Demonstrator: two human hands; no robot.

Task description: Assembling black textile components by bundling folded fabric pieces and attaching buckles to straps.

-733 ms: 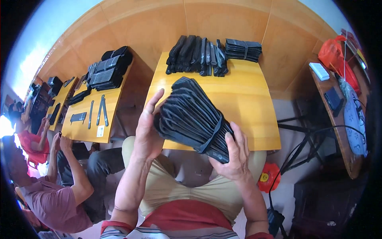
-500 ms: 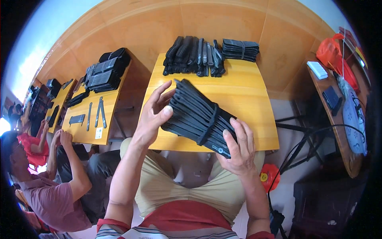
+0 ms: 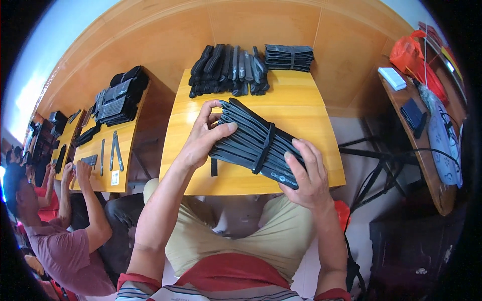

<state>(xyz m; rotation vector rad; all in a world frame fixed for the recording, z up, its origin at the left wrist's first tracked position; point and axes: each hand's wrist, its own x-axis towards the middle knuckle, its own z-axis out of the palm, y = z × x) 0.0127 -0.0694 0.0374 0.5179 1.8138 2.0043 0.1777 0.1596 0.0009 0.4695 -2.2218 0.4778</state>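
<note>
I hold a bundle of black flat sleeves (image 3: 240, 141) tilted over the table, its layers fanned at the left end. A black band (image 3: 263, 151) is wrapped round it, nearer the right end. My left hand (image 3: 205, 139) grips the fanned end, thumb on top and fingers behind. At the lower right corner, beside a pale printed mark, my right hand (image 3: 310, 176) pinches the bundle; some of its fingertips are hidden. Below the bundle's left end, a short black strip (image 3: 214, 167) shows against the tabletop.
On the yellow table (image 3: 175, 150), rows of black sleeves (image 3: 221, 70) and a banded stack (image 3: 288, 57) lie at the back. A co-worker (image 3: 70, 236) sits at the left table (image 3: 128, 150). A side table (image 3: 442, 193) at right bears a red bag (image 3: 407, 52).
My left hand has closed onto the bundle's fanned end, its thumb now on top. The bundle's layers look flatter toward me, and a black strip has come into sight below it.
</note>
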